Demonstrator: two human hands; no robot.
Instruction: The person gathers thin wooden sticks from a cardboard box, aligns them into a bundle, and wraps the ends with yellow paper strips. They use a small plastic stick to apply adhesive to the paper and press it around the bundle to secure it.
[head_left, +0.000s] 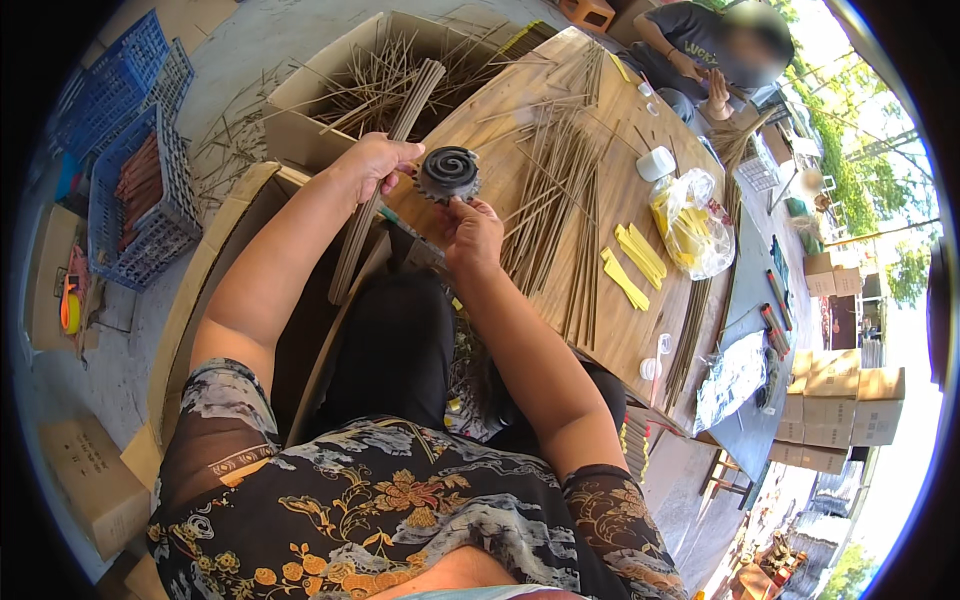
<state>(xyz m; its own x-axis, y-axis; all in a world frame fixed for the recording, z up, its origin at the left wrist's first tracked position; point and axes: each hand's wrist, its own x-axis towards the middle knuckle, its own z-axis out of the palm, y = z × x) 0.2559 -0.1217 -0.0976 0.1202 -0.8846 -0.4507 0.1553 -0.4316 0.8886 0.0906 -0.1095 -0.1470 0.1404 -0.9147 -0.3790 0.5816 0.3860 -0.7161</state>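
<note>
Nearest: wearer's black floral top (400,500), filling the lower middle.

Work: big piece is the stick bundle (414,105), slanting past the left hand (383,165) down beside a carton. Small piece is the dark spiral disc (450,170) with a jagged rim, up between the hands, above the near-left edge of the table. Right hand (474,238) has thumb and fingers clamped on its lower rim. Left fingers are curled, fingertips right by the disc; can't tell whether they grip the bundle, the disc or both.

Progress, my read: mid-job. Bundle is gathered, disc is coiled; plenty of loose sticks (552,185) not bundled. Can't tell how many pieces are finished.

Surface: wooden table (620,200), loose sticks spread over the middle. Right of them, a clear bag (712,250) with yellow contents, flat yellow strips (640,255) in two groups, a white tub (655,164), then a tiny white cap (649,369) near the edge.

Room: stacked cartons (830,420) far right; stick carton (295,130) off the table's left side, tangled sticks inside; blue crate (165,255) further left with reddish-brown bundles (138,185). Co-worker (680,40) at the far end, hands raised near each other.
</note>
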